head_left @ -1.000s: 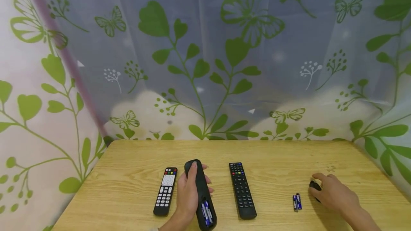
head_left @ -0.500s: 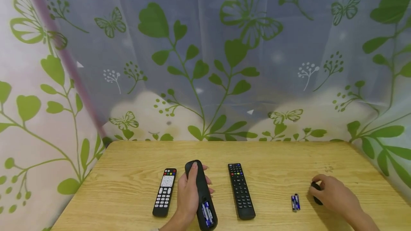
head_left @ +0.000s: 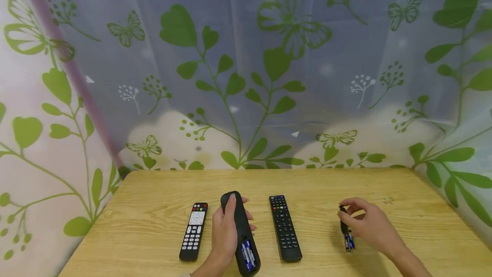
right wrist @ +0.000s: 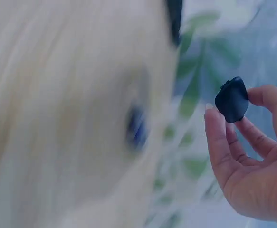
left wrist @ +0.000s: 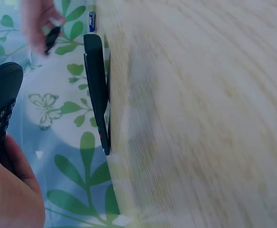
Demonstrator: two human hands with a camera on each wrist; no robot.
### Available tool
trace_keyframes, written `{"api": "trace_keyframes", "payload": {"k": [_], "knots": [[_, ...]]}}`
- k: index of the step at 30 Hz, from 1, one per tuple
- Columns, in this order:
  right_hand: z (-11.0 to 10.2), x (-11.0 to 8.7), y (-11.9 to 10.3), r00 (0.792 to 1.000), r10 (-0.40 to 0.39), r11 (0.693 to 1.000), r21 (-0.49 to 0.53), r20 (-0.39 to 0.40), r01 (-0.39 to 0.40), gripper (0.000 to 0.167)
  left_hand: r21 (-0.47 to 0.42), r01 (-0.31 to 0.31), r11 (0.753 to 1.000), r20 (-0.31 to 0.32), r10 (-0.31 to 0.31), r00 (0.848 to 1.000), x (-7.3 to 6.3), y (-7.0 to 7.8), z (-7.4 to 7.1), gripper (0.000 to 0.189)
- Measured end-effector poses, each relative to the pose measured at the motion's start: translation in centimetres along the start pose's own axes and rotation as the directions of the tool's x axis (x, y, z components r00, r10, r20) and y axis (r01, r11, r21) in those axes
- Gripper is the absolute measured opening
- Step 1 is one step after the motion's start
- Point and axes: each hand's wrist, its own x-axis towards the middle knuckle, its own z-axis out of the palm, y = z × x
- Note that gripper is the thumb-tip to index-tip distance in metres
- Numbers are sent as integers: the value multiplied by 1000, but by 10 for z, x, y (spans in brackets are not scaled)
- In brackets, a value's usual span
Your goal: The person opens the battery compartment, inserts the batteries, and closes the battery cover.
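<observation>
My left hand (head_left: 224, 235) grips a black remote control (head_left: 241, 219) with its back turned up, thumb along the upper end. The battery compartment at its near end is uncovered, and blue-and-silver batteries (head_left: 248, 256) lie inside. In the right wrist view a small black battery cover (right wrist: 232, 100) is pinched between thumb and fingers. That right hand (head_left: 372, 226) carries it above the table, off to the right. From the head view, the cover partly hides two loose blue batteries (head_left: 349, 243) behind it; they are blurred in the right wrist view.
A black remote with white keys (head_left: 194, 232) lies left of my left hand. Another black remote (head_left: 285, 228), keys up, lies between my hands. The wooden table (head_left: 161, 195) meets a patterned curtain (head_left: 215, 97) at its back edge.
My right hand has lifted the battery cover off the table and moved left with it, towards the loose batteries. The left hand keeps its hold on the remote. The head view has shifted slightly.
</observation>
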Motion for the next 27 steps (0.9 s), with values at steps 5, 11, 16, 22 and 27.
{"api": "trace_keyframes", "payload": {"k": [5, 11, 16, 22, 27], "knots": [[52, -17, -54, 997, -80, 990, 119, -5, 80, 38, 6, 5, 1000, 10, -5, 1000, 0, -1, 1, 55], [98, -36, -89, 962, -265, 948, 201, 67, 248, 32, -4, 8, 1000, -1, -8, 1000, 0, -2, 0, 53], [122, -42, -102, 928, -347, 922, 231, 132, 312, 30, 9, -6, 1000, -20, 6, 1000, 1, -2, 1, 52], [137, -44, -104, 918, -368, 922, 187, 147, 340, 30, 98, -15, 995, -59, 21, 998, 0, -1, 1, 52], [142, -46, -105, 909, -397, 914, 137, 125, 381, 31, 138, 3, 990, -91, 10, 996, 0, -1, 1, 51]]}}
